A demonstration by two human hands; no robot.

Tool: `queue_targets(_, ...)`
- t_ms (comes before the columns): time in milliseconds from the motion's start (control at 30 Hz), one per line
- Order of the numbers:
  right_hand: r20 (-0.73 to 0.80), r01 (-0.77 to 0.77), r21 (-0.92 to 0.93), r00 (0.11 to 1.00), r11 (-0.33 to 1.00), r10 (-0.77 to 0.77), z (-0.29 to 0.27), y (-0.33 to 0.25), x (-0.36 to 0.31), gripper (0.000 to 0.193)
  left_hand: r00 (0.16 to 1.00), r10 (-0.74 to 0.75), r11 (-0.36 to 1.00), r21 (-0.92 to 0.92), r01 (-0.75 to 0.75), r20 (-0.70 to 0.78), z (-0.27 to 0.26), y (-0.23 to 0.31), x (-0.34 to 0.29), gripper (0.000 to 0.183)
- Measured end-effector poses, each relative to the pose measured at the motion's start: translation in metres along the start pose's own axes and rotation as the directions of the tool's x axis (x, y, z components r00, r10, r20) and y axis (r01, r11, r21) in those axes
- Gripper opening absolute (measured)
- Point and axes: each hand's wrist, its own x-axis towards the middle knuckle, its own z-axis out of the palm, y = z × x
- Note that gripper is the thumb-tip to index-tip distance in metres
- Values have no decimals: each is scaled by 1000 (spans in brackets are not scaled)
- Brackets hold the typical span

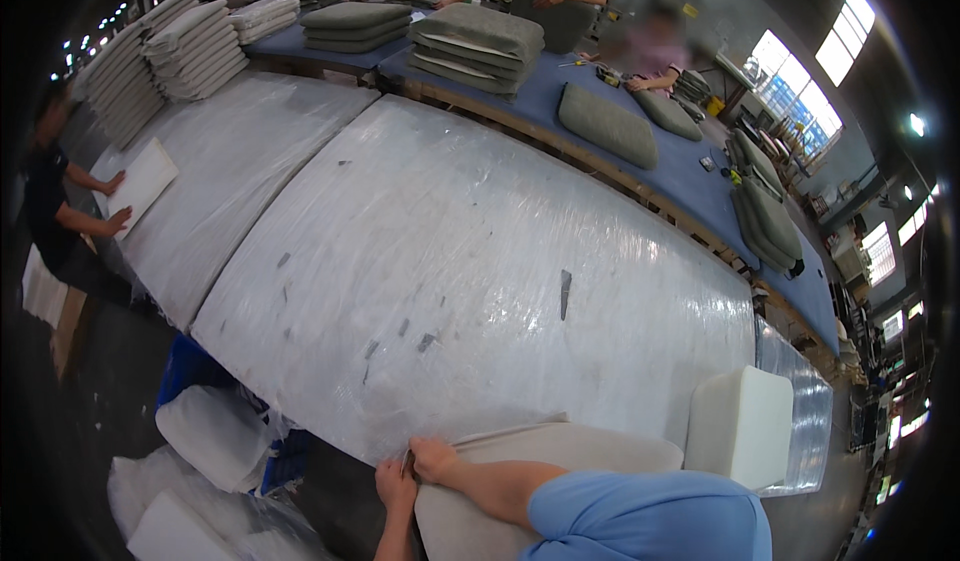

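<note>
A light grey fabric-covered cushion (580,449) lies at the near edge of the plastic-wrapped table, partly hidden under my right arm. My right hand (434,459) is closed on the fabric at the cushion's left corner. Just beside it my left hand (396,485) is closed on the same corner, lower down and nearly touching the right. A small dark sliver shows between the hands; I cannot make out what it is. A white foam block (742,426) stands on the table's right end, to the right of the cushion.
The wrapped table (480,251) carries several dark scraps. Behind it, a blue-topped bench (520,111) holds grey cushions (607,126) and stacks (475,46); people work there. At left, a person (75,201) handles a white panel (143,189). A blue crate (190,366) and wrapped foam (212,436) sit lower left.
</note>
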Motion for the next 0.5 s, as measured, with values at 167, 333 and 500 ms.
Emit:
queue_targets(167, 341, 204, -67, 925, 977, -170, 37, 8, -30, 28, 929, -354, 926, -98, 364, 105, 23, -16, -81, 32)
queue_targets(333, 428, 309, -48, 866, 950, -260, 61, 0, -40, 32, 850, -474, 371, -824, 428, 228, 35, -34, -123, 41)
queue_targets(500, 340, 282, -135, 914, 950, -223, 61, -13, -43, 35, 910, -118, -302, -887, 348, 398, 51, -51, -160, 45)
